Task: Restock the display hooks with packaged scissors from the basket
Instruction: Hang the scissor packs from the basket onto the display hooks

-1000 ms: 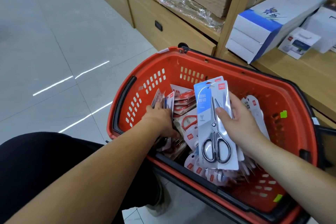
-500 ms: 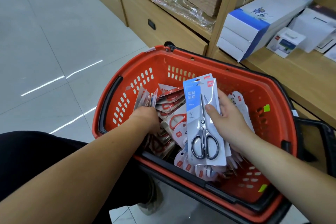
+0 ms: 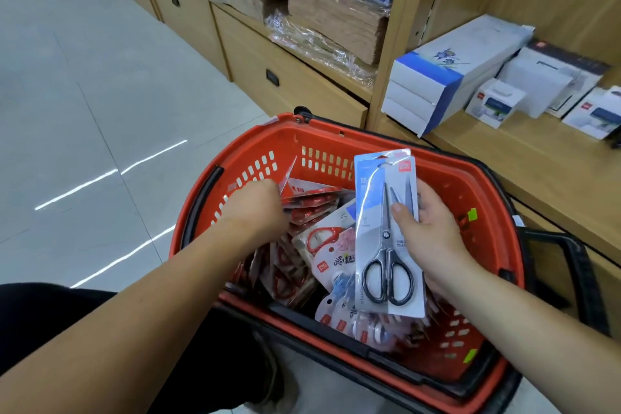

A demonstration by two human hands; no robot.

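Pale floor tiles and wooden shop shelving fill the background, seen from a head-worn camera looking down. Between the person's forearms sits a red plastic basket, heaped with carded scissors.

The right hand holds one long pack of black-handled scissors upright above the heap. Its thumb presses across the front of the card over the blades, and the other fingers wrap behind it. The scissor handles hang below the thumb, and the hang-hole end of the card rises above the fingertips.

The left hand reaches into the far left of the basket, knuckles up, among a row of red-handled packs. One card corner stands up just past the knuckles. The fingertips are hidden under the hand, so whether they pinch that card or only part the row cannot be told.

White boxes lie on the shelf beyond the right fingers. No display hooks are in view.

The step in hand looks like gathering stock from the basket, with one pack ready and a second being sought. Most packs lie in the basket, so the task seems barely begun. The next move likely calls for lifting the left hand's pick clear without dragging its neighbours, then turning to the hooks and threading each card's hole over one.
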